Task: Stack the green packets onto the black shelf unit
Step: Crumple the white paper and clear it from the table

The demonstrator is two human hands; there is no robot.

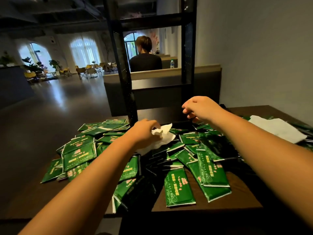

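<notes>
Across the dark bench [237, 199] the green packets [179, 189] lie in a loose, overlapping heap, some flat and some tipped on edge. It reaches from the near edge to the foot of the black shelf unit [122, 65]. Each packet carries yellow lettering, a pink flower-like mark and a pale pattern. The characters are too small and blurred for me to read, and I can make out no brand.

My left hand [144, 131] rests on the far middle of the heap, its fingers curled round a crumpled white tissue [166, 135] that trails down over the packets. My right hand [201, 107] hangs higher and further right, close to the shelf unit's lower board. Its fingers are bent downward, and I cannot tell whether they pinch anything, since their tips sit against dark shadow. The two hands are apart.

Deep shadow swallows the packets in the middle of the pile, and my forearms cover others. A white cloth [277, 129] lies over more packets at the right, and that side runs out of view. The shelf unit's top is cut off.

Through the frame a seated person [145, 61] shows from behind, with a water bottle [172, 63] nearby, its label unreadable.
</notes>
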